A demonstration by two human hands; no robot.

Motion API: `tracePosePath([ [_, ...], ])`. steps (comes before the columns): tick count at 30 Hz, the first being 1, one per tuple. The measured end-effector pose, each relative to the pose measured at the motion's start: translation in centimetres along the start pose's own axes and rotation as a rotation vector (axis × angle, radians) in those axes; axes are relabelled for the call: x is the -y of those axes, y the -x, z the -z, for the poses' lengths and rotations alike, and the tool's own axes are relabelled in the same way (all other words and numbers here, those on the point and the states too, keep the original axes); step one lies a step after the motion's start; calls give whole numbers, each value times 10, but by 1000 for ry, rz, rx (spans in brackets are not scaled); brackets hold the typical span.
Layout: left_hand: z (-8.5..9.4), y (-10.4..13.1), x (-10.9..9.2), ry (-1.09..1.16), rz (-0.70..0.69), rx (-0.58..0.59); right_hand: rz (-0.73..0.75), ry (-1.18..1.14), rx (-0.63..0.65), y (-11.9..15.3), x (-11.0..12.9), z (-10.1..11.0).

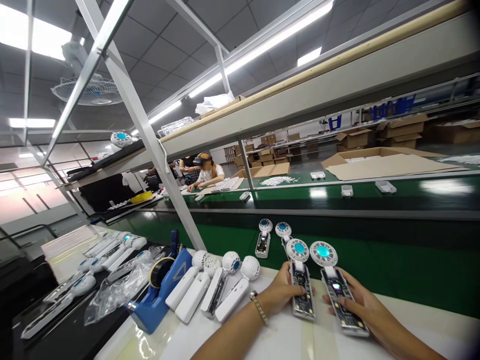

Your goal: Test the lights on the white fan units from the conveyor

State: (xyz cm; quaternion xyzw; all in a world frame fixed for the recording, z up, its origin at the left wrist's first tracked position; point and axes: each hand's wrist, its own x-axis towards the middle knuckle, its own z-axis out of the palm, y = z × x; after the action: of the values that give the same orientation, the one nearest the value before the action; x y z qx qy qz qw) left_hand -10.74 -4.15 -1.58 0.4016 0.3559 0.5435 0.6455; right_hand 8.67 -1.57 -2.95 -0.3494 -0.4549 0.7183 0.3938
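My left hand [281, 290] is wrapped round a handheld fan [302, 295] with its circuit board bare and a round white head with a blue centre. A second handheld fan [343, 300] of the same kind is in my right hand [362, 300]; a light glows on its board. Both thumbs rest on the boards. Just beyond, two more open-bodied fans, one at the left [263, 240] and one partly hidden [283, 231], lie on the green surface. To the left of my left forearm several white fans [193, 297] lie side by side.
A blue tape dispenser [161, 300] stands left of the white fans, beside a clear plastic bag [116, 295] and more fans on a black surface. A metal post [157, 150] rises in front of the green conveyor [393, 250]. Further off, a person [210, 172] works near cardboard boxes [390, 162].
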Motion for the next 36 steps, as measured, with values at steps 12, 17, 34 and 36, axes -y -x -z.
tracePosePath([
  [12,-1,0,-1,-3,14,-10,-11,-9,4,3,4,-3],
  [17,-4,3,-6,-10,27,-1,4,-1,-14,2,3,-2],
  [34,-22,38,-24,-388,305,-190,-187,-76,60,30,19,-39],
  [36,-20,51,-35,-685,195,-301,-138,-95,129,32,15,-48],
])
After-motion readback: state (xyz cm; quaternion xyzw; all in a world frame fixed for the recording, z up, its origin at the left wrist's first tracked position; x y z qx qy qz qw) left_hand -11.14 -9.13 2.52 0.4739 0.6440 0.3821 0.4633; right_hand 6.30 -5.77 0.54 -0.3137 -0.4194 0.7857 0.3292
